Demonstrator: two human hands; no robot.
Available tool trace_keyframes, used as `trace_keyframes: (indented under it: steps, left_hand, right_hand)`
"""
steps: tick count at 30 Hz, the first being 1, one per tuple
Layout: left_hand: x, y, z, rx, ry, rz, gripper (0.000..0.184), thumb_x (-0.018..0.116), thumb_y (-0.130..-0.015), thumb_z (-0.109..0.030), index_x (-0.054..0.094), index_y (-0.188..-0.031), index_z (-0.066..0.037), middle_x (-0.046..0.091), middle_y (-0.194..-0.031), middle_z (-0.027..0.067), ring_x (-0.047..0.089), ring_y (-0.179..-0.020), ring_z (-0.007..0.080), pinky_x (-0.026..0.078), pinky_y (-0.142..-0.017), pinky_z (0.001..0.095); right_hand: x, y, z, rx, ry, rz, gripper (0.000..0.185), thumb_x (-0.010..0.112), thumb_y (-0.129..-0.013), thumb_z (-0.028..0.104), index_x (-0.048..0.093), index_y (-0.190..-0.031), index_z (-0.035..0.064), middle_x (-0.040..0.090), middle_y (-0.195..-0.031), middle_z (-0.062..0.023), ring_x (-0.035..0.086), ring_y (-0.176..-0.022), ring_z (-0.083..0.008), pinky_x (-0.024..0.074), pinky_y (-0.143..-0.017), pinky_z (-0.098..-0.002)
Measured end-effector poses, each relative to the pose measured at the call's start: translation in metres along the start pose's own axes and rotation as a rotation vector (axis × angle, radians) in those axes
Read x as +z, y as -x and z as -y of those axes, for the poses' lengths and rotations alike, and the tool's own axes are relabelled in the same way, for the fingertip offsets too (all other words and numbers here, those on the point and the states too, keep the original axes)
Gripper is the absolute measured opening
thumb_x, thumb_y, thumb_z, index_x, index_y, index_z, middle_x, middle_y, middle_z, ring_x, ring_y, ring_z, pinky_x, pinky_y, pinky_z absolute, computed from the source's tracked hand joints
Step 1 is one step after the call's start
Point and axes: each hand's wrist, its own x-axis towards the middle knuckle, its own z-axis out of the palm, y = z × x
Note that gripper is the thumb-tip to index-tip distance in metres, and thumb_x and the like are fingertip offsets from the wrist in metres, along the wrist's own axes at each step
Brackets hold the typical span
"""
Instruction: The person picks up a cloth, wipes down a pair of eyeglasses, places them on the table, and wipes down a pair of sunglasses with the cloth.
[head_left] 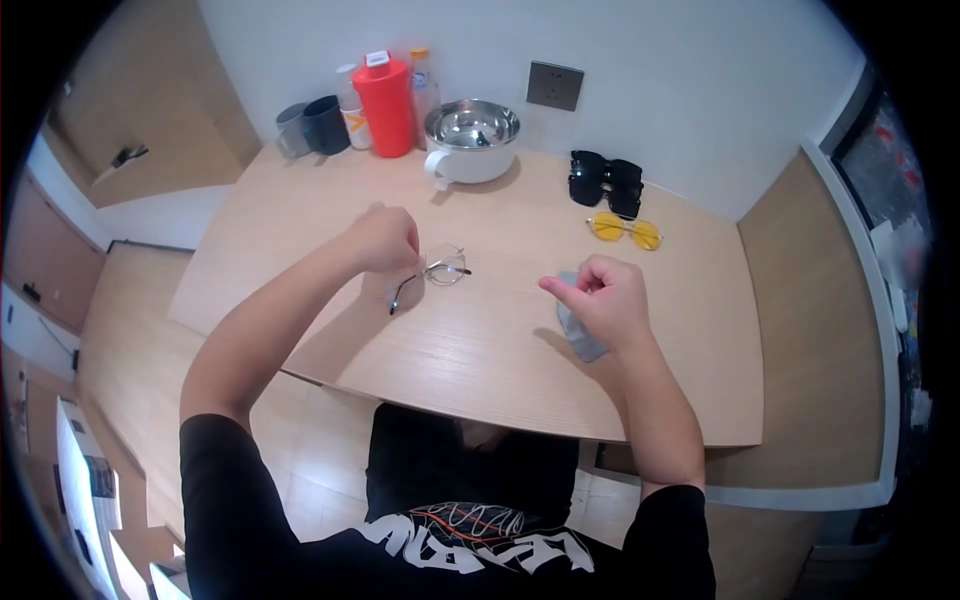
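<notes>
My left hand point(388, 240) is closed over the left part of the desk, its fingers pinched at the frame of a pair of clear eyeglasses point(446, 268). The thin-rimmed lenses and dark temple tips stick out past the hand, and the exact grip is hidden behind the knuckles. To the right, my right hand point(612, 300) has its fingers curled and its thumb pointing left. A grey cloth point(584, 341) hangs out below this hand, bunched against the palm. Beyond the right hand lie yellow-tinted round glasses point(626, 231) and black sunglasses point(606, 184).
Along the wall on the wooden desk point(480, 350) stand a white-sided steel bowl point(472, 142) with a handle, a red bottle point(384, 105), a clear bottle point(424, 85), a white bottle point(354, 108), a dark mug point(327, 126) and a grey mug point(293, 131). A wooden panel point(810, 310) borders the right side.
</notes>
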Motion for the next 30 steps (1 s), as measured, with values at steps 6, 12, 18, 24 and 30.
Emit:
trace_keyframes:
  steps: [6,12,18,24,30]
  left_hand:
    - [-0.015,0.005,0.011,0.115,-0.253,-0.106,0.009,0.075,-0.073,-0.015,0.076,-0.078,-0.007,0.066,-0.093,0.0131,0.051,-0.108,0.0324,0.045,-0.091,0.0394]
    - [-0.017,-0.003,0.051,0.282,-0.552,-0.225,0.010,0.070,-0.071,-0.014,0.076,-0.079,-0.011,0.059,-0.101,0.0064,0.047,-0.108,0.0281,0.039,-0.095,0.0385]
    - [-0.021,-0.024,0.099,0.357,-0.563,-0.359,0.008,0.068,-0.072,-0.015,0.075,-0.075,-0.011,0.057,-0.099,0.0039,0.046,-0.108,0.0247,0.036,-0.097,0.0367]
    - [-0.033,-0.037,0.122,0.363,-0.554,-0.442,0.006,0.070,-0.072,-0.014,0.075,-0.073,-0.012,0.055,-0.095,0.0015,0.045,-0.102,0.0232,0.037,-0.089,0.0355]
    - [-0.039,-0.041,0.130,0.319,-0.587,-0.437,0.007,0.069,-0.072,-0.016,0.075,-0.074,-0.012,0.054,-0.100,0.0021,0.046,-0.102,0.0224,0.037,-0.089,0.0343]
  right_hand:
    - [0.000,-0.003,-0.007,0.053,0.017,0.021,0.051,0.087,-0.068,0.042,0.053,-0.055,0.0057,0.053,-0.051,-0.0055,0.049,-0.047,-0.0159,0.0409,-0.047,-0.0286]
    - [0.002,-0.004,-0.012,0.063,-0.019,0.009,0.050,0.087,-0.068,0.040,0.054,-0.056,0.0053,0.053,-0.052,-0.0051,0.047,-0.048,-0.0150,0.0398,-0.047,-0.0282]
    - [0.005,-0.004,-0.010,0.103,-0.044,0.007,0.048,0.087,-0.070,0.036,0.054,-0.057,0.0040,0.053,-0.052,-0.0045,0.047,-0.049,-0.0129,0.0391,-0.047,-0.0277]
    - [0.003,-0.006,-0.013,0.112,-0.075,-0.005,0.043,0.087,-0.072,0.026,0.054,-0.058,0.0034,0.053,-0.054,-0.0003,0.044,-0.052,-0.0075,0.0369,-0.047,-0.0242]
    - [0.000,-0.007,-0.012,0.112,-0.028,-0.008,0.046,0.087,-0.070,0.035,0.057,-0.058,0.0031,0.056,-0.054,-0.0056,0.049,-0.050,-0.0139,0.0418,-0.049,-0.0283]
